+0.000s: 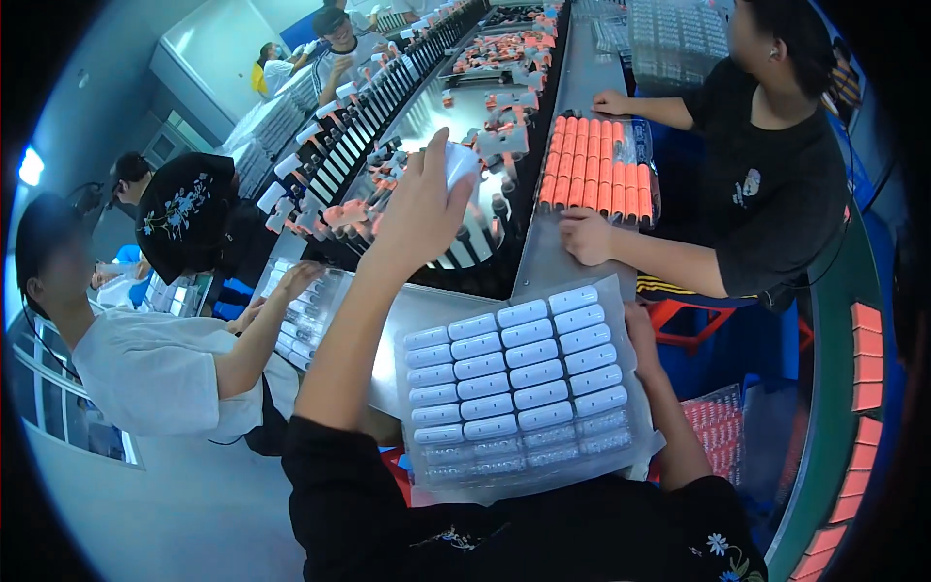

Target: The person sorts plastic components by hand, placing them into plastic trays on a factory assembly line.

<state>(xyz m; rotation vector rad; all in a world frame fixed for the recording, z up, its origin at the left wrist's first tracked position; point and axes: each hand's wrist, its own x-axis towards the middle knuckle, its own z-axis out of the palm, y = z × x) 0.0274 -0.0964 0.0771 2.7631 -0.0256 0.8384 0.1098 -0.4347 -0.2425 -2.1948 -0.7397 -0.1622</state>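
Raised over the edge of the conveyor line, my left hand [424, 209] has its fingers round a smooth white casing [462, 163], partly hidden by the fingers. A clear plastic tray [421, 482] is tilted in front of my body. Rows of white rounded casings [524, 338] fill most of its pockets, while the row nearest me shows bare clear pockets. My right hand [640, 335] grips the tray's right edge, its fingers partly hidden behind it.
The conveyor line [497, 233] carries upright holders with white and orange pieces. To the right, a co-worker sits by a tray of orange tubes [593, 170]. Another co-worker, at left, handles a clear tray [325, 301]. Orange pieces [866, 369] line a green belt at far right.
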